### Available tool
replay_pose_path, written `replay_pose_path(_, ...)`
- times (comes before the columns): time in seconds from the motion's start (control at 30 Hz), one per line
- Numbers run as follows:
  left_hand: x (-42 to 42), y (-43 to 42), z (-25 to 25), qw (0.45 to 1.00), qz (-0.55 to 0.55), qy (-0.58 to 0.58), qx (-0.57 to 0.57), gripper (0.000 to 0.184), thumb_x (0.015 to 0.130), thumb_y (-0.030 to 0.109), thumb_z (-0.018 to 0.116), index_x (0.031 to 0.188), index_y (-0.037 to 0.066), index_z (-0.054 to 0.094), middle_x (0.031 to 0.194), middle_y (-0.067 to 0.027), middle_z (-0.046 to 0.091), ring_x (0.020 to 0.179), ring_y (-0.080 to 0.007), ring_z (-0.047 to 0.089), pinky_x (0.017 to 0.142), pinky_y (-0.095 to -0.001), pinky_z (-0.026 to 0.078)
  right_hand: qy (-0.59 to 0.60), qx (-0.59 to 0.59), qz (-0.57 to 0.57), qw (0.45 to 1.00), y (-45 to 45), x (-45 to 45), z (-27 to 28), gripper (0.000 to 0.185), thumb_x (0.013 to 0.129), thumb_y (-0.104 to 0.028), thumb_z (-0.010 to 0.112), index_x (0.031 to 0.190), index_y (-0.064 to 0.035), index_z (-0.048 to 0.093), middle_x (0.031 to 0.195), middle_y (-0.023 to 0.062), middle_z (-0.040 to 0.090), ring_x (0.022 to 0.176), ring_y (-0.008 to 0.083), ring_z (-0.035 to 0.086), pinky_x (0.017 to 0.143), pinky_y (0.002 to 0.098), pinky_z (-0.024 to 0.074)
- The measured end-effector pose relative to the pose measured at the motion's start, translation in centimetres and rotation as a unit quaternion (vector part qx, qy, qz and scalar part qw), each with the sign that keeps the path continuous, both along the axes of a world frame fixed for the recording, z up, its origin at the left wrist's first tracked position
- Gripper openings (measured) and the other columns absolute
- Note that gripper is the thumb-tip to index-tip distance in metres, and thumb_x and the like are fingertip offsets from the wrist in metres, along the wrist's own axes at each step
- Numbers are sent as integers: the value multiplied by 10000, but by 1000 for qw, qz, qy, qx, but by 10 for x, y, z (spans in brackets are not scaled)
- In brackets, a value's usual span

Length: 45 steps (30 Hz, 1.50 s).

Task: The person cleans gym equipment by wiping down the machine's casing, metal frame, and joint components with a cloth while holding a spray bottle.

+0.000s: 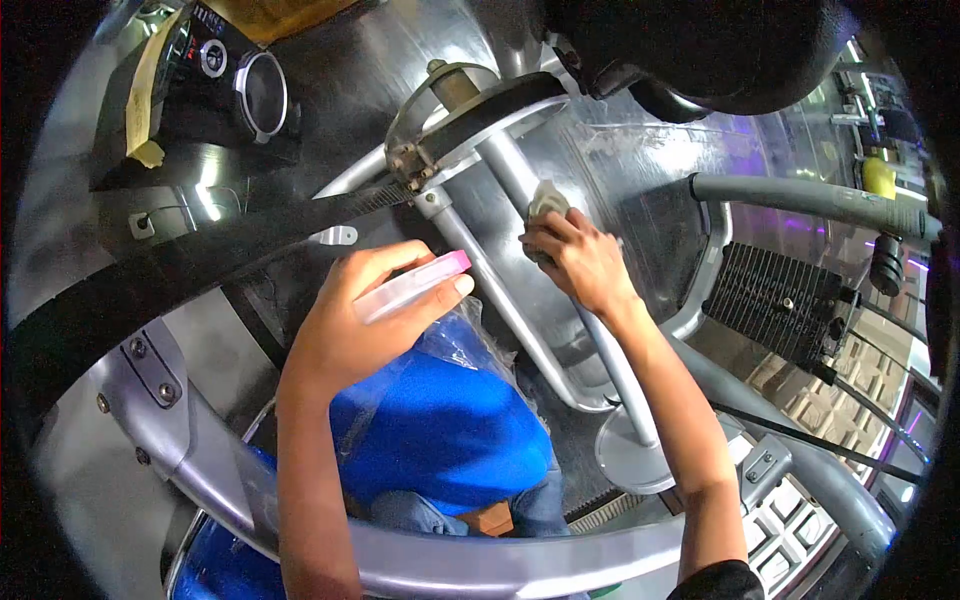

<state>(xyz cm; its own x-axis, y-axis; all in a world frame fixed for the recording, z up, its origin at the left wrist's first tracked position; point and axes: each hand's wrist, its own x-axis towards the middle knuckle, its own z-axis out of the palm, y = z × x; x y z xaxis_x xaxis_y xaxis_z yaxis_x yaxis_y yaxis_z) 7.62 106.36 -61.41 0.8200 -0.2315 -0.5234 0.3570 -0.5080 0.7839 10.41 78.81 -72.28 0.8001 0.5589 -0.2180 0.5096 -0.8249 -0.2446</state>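
A translucent white bottle with a pink cap (415, 283) lies in my left hand (370, 310), whose fingers and thumb are wrapped round it. My right hand (578, 258) grips a crumpled greyish cloth (546, 205) and is over a silver metal tube (510, 170). Beside that tube runs a second silver tube (490, 285), between my two hands. Above them is a round metal hub (455, 95) with rusty bolts, joined to a black ribbed bar.
A blue cushion-like form (440, 430) lies below my hands. A curved silver frame tube (480, 565) crosses the bottom. A black speaker-like device (200, 90) stands upper left. A black finned block (775, 300) and grey padded bar (810, 200) are at right.
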Motion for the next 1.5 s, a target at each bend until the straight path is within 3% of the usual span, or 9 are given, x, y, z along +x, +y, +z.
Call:
replay_pose_path(0.1, -24, -3, -17, 981, 129, -146, -15, 373, 765, 284, 847, 1010, 49, 692, 1024, -95, 661, 920, -174, 656, 821, -294, 520, -89, 55, 30, 994, 12, 11, -13, 285, 809, -150, 668, 1093, -172, 663, 1109, -4, 598, 1014, 241, 590, 782, 365, 582)
replay_pose_path(0.2, -14, 2, -17, 990, 138, -4, 3, 362, 762, 271, 850, 1007, 55, 694, 1001, -82, 663, 907, -159, 655, 806, -292, 521, -109, 74, -2, 991, 50, 43, -30, 263, 837, -132, 625, 1098, -145, 651, 1098, 41, 605, 1019, 253, 593, 788, 362, 580)
replay_pose_path(0.27, -18, -1, -16, 985, 158, -59, -36, 364, 765, 263, 847, 1020, 52, 696, 1009, -85, 662, 919, -163, 656, 809, -296, 524, -133, 68, -16, 989, 72, 59, -36, 253, 842, -126, 614, 1093, -136, 649, 1102, 57, 609, 1024, 265, 596, 780, 371, 580)
replay_pose_path(0.67, -16, -5, -13, 994, 90, -44, -43, 333, 790, 283, 825, 991, 50, 700, 944, -82, 665, 884, -158, 651, 786, -287, 522, -80, -112, -45, 989, 7, -65, -17, 189, 814, -138, 612, 976, -194, 692, 1048, -32, 592, 1025, 222, 581, 725, 361, 570)
replay_pose_path(0.73, -11, -5, -13, 996, 15, -77, -46, 230, 872, 256, 734, 858, 35, 674, 652, 15, 556, 620, -49, 510, 560, -248, 422, -62, -116, -30, 991, -14, -92, -12, 196, 819, -144, 609, 987, -203, 691, 1055, -37, 590, 1019, 213, 581, 725, 352, 568)
replay_pose_path(0.8, -1, -8, 2, 997, -13, -40, -57, 231, 851, 237, 752, 869, 18, 683, 690, -39, 601, 656, -64, 544, 594, -263, 448, -44, -121, -16, 992, -25, -98, -13, 203, 823, -149, 607, 997, -212, 691, 1061, -41, 587, 1012, 204, 580, 726, 343, 567)
replay_pose_path(1.2, -4, -21, 14, 988, -67, -113, -86, 204, 821, 201, 746, 856, 7, 693, 665, -102, 638, 616, -91, 587, 584, -288, 471, -104, 38, -91, 990, 23, 13, -5, 283, 810, -167, 670, 1087, -222, 646, 1078, -9, 636, 933, 252, 617, 706, 399, 572)
replay_pose_path(1.3, -6, -23, 12, 987, -124, -102, -14, 206, 807, 196, 756, 776, 19, 655, 635, -90, 606, 569, -122, 557, 551, -306, 438, -71, 94, -115, 986, 7, -3, -7, 468, 717, -53, 697, 1144, -214, 592, 1133, 35, 617, 989, 291, 612, 704, 444, 582)
replay_pose_path(1.5, -11, -24, 5, 977, -177, -115, -7, 212, 807, 213, 752, 773, 29, 652, 664, -119, 617, 575, -210, 604, 548, -337, 447, 9, 66, -176, 982, -51, -54, 7, 565, 694, -105, 748, 1210, -251, 571, 1072, 92, 640, 936, 329, 637, 716, 454, 547)
